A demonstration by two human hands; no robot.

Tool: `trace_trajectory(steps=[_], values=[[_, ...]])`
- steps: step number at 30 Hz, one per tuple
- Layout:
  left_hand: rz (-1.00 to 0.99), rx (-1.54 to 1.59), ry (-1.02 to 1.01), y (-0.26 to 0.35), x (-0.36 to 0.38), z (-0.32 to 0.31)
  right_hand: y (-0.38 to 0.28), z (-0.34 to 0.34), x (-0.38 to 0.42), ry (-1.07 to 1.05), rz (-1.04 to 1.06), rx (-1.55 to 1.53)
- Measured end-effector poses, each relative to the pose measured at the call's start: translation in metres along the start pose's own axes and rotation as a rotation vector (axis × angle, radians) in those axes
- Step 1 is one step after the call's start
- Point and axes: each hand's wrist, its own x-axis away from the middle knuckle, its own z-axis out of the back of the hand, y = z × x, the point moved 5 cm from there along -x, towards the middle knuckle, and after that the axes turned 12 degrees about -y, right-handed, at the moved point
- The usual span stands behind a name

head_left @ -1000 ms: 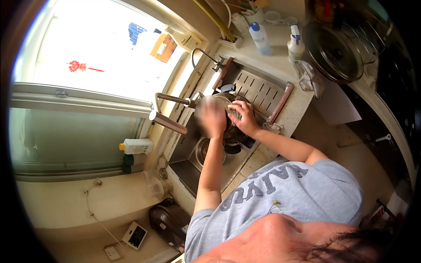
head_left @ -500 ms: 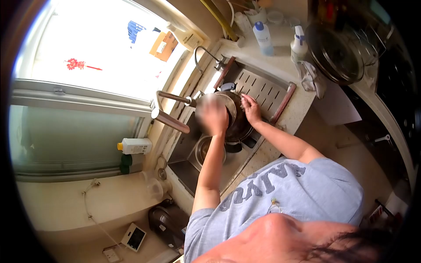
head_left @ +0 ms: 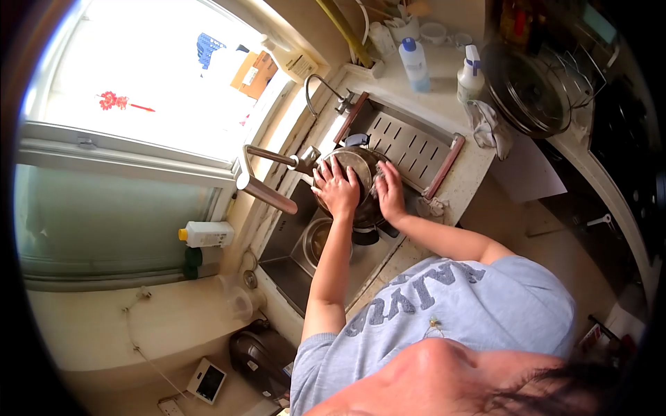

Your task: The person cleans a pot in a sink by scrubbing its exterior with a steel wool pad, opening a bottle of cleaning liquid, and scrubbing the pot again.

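Head view: a pale worktop [head_left: 473, 170] is surrounding a steel sink [head_left: 288, 274]. A slotted metal tray [head_left: 406, 145] is covering the sink's upper-right end. One dark, round metal pot [head_left: 362, 166] is sitting over the middle of the sink, at the tray's lower-left end. A metal faucet [head_left: 267, 191] is reaching over the sink's window-side edge, near the pot. A smaller metal vessel [head_left: 316, 240] is lying in the sink, toward its lower-left end. The person's left hand [head_left: 338, 193] is resting flat on the pot's round face, its grip unclosed, fingers slightly apart. Their right hand [head_left: 392, 194] is pressing at the pot's right side, fingers together, its grip holding a grey scrubber [head_left: 377, 184], partly hidden by the fingers.
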Motion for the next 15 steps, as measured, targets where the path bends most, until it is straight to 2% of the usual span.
trace_trajectory(steps=[2,3,4,6,7,8,10,11,12,14,15], values=[[-0.009,0.008,0.017,-0.002,0.0,-0.002,0.057,-0.016,-0.007,-0.125,-0.305,-0.289],[-0.011,0.01,0.027,0.0,-0.003,0.0,0.064,-0.016,-0.015,-0.212,-0.461,-0.341],[-0.001,0.002,0.014,-0.002,0.0,0.0,0.056,-0.019,-0.007,-0.211,-0.466,-0.344],[0.018,0.012,-0.003,0.0,0.0,0.0,0.01,-0.007,-0.003,-0.017,-0.078,-0.004],[0.011,0.01,-0.004,0.0,0.0,0.0,-0.001,-0.006,0.002,0.011,-0.019,-0.001],[0.006,0.007,-0.003,-0.001,0.0,-0.001,0.009,-0.005,0.002,0.005,-0.019,0.002],[0.015,-0.002,-0.001,-0.004,0.002,-0.004,0.068,-0.019,0.0,-0.174,-0.375,-0.286],[0.017,-0.006,0.005,-0.003,-0.001,-0.004,0.092,-0.027,0.001,-0.228,-0.465,-0.315],[0.016,-0.01,0.003,-0.006,0.001,-0.002,0.079,-0.028,0.008,-0.227,-0.468,-0.318],[0.02,-0.018,0.004,-0.002,-0.001,-0.002,0.015,-0.008,0.006,-0.069,-0.121,-0.051],[0.007,-0.024,0.017,-0.003,-0.001,-0.003,0.001,-0.007,0.01,-0.032,-0.045,-0.012]])
